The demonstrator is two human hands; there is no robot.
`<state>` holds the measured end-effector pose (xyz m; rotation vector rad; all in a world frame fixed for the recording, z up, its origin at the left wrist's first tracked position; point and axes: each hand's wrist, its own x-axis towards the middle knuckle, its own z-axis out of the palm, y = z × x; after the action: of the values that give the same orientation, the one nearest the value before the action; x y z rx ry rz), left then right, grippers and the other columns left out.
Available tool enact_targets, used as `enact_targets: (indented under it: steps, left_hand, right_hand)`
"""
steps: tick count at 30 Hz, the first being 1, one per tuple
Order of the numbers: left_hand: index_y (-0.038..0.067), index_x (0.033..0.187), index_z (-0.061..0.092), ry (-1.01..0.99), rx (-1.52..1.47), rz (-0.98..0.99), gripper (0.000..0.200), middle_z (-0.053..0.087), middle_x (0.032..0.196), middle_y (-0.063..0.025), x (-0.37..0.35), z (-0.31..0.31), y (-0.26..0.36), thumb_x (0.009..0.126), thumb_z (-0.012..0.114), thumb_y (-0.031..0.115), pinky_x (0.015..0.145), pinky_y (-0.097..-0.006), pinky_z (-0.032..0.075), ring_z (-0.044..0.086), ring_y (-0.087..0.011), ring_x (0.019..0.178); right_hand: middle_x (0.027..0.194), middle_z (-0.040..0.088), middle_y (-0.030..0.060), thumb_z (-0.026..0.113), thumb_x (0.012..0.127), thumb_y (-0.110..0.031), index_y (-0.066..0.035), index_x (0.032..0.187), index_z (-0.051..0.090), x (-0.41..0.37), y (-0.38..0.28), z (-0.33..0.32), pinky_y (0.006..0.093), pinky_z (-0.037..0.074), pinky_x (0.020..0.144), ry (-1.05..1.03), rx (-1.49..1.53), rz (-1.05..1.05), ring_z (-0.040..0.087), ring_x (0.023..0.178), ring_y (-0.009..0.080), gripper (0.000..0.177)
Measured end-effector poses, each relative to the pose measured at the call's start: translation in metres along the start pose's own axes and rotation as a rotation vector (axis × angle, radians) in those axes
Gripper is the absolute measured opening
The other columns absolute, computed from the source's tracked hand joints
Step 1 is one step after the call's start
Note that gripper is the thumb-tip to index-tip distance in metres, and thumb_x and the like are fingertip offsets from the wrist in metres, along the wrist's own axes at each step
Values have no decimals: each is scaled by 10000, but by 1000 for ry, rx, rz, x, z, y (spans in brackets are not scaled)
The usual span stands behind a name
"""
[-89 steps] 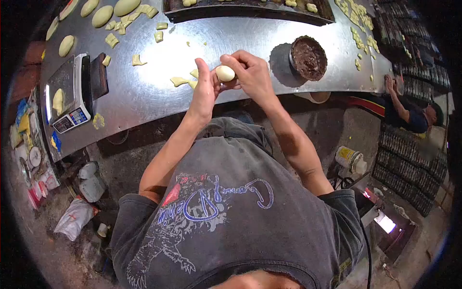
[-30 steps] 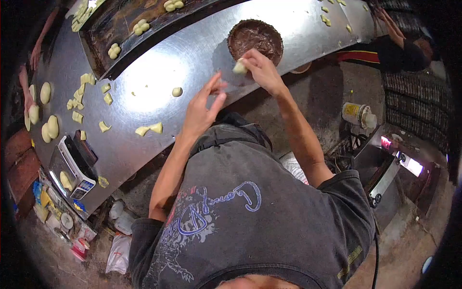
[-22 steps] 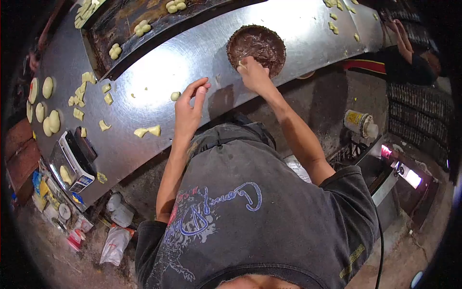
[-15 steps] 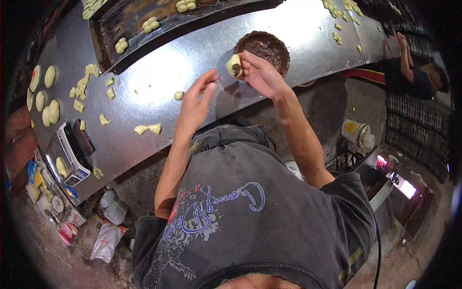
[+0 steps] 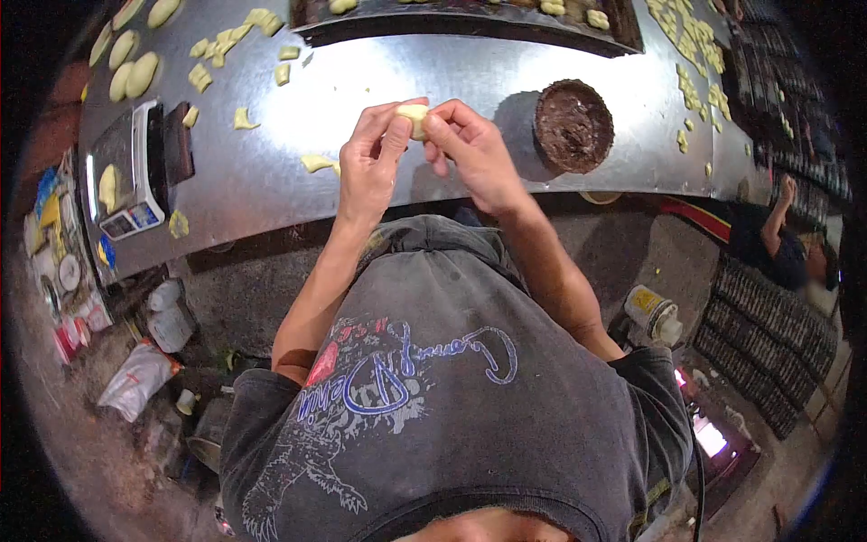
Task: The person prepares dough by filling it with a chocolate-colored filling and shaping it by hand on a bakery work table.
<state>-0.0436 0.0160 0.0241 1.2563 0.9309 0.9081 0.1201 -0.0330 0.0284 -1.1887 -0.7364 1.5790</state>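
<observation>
Presently the bare left hand [image 5: 368, 154] and bare right hand [image 5: 479, 158] have their fingers nearly closed, both gripping one small, rounded, pale-yellow dough piece [image 5: 413, 112] between them, over the shiny metal table [image 5: 253, 190]. Left of the fingers lies a flat pale-yellow dough scrap [image 5: 315, 163]; right, a round brown-crusted bowl [image 5: 545, 135]; beyond them, a long dark tray [image 5: 452, 27].

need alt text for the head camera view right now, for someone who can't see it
A person's left hand and right hand hold a small piece of pale dough over a metal table. To the right stands a bowl of dark brown paste; to the left, a scale bearing more dough.
</observation>
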Motion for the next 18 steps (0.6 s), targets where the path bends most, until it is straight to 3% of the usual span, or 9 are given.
enact_targets:
  steps: [1, 3, 6, 7, 10, 11, 14, 16, 18]
  left_hand:
    - [70, 1146, 743, -10, 50, 77, 292, 613, 1065, -33, -4, -13, -3, 963, 707, 295, 746, -232, 463, 560, -86, 863]
    - [102, 1118, 758, -23, 152, 228, 257, 603, 1068, -30, -8, -37, -10, 944, 727, 289, 746, -236, 459, 548, -88, 859]
    - [103, 1052, 765, 52, 230, 182, 207, 605, 1049, -30, -21, -57, -9, 925, 745, 265, 732, -234, 451, 542, -93, 840]
    - [78, 965, 750, 130, 136, 182, 186, 607, 985, -6, -23, -61, -6, 930, 744, 261, 687, -225, 442, 535, -72, 792]
    - [74, 911, 730, 199, -129, 39, 201, 602, 913, 20, -33, -80, 1, 953, 722, 271, 630, -219, 431, 513, -49, 723]
    - [64, 900, 721, 228, -115, 49, 276, 594, 850, 37, -35, -82, 6, 996, 664, 317, 570, -216, 416, 476, -33, 641]
    - [38, 897, 721, 242, -268, -85, 386, 590, 789, 31, -41, -80, 16, 1027, 597, 380, 548, -223, 419, 460, -36, 604]
    - [20, 1000, 722, 112, -202, -182, 434, 604, 730, 22, -43, -92, 15, 1049, 542, 412, 536, -224, 424, 477, -49, 588]
    - [20, 1066, 719, 6, -96, -248, 437, 615, 717, 19, -45, -105, 10, 1054, 528, 413, 546, -226, 429, 502, -54, 605]
  right_hand:
    - [922, 653, 32, 637, 1014, -242, -23, 1168, 648, 1, -3, 3, 215, 463, 720, -34, 35, 71, 561, 792, 88, 268]
    - [882, 646, 25, 643, 1005, -214, -35, 1130, 674, 10, -1, 17, 233, 485, 741, 58, 10, -92, 578, 790, 90, 221]
    - [887, 621, 11, 686, 970, -180, -40, 1117, 710, 10, -2, 54, 262, 500, 790, 127, -145, -291, 584, 820, 102, 204]
    - [895, 615, 8, 696, 961, -173, -43, 1119, 714, 7, -4, 70, 259, 499, 794, 112, -259, -367, 581, 823, 103, 205]
    - [944, 603, 25, 730, 920, -130, -41, 1092, 724, 3, 11, 103, 267, 505, 774, 115, -449, -529, 567, 799, 118, 193]
    - [948, 604, 33, 731, 916, -124, -35, 1080, 723, -1, 13, 111, 273, 509, 763, 132, -495, -546, 567, 792, 123, 187]
    - [941, 609, 75, 729, 897, -74, -18, 1031, 697, -5, 16, 131, 302, 519, 707, 126, -668, -698, 584, 790, 152, 148]
    - [920, 617, 82, 727, 893, -55, -19, 1019, 687, -9, 14, 142, 303, 521, 699, 138, -749, -758, 598, 794, 163, 137]
    - [965, 635, 72, 730, 902, -64, -8, 1003, 660, -11, 19, 139, 296, 541, 724, 111, -692, -610, 623, 845, 142, 136]
